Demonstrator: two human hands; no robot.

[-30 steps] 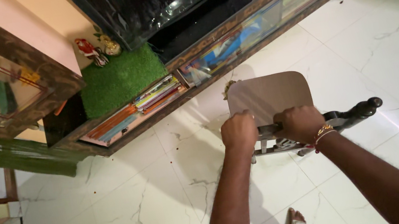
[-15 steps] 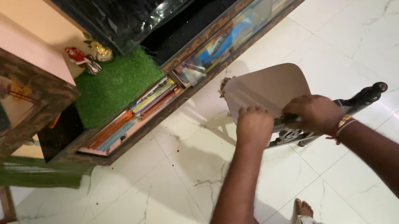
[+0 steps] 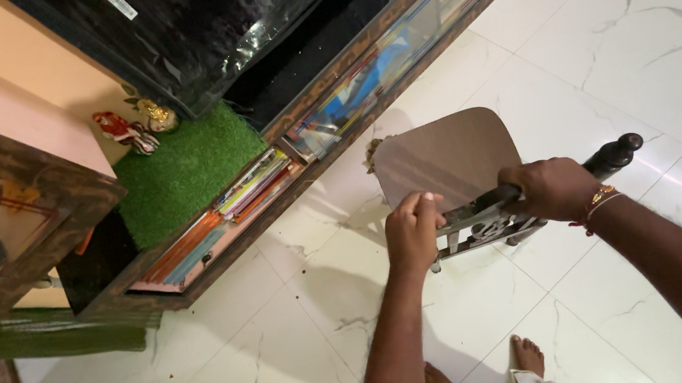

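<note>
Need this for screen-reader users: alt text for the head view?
Both hands grip a folding chair's backrest: left hand at one end, right hand at the other, chair on white marble floor beside a low cabinet of books.

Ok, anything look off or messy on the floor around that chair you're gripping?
Yes. A small brownish clump of debris lies on the white floor at the chair seat's far corner, with dark specks scattered near the low cabinet. Left hand and right hand both grip the chair back; it looks undamaged.
</note>
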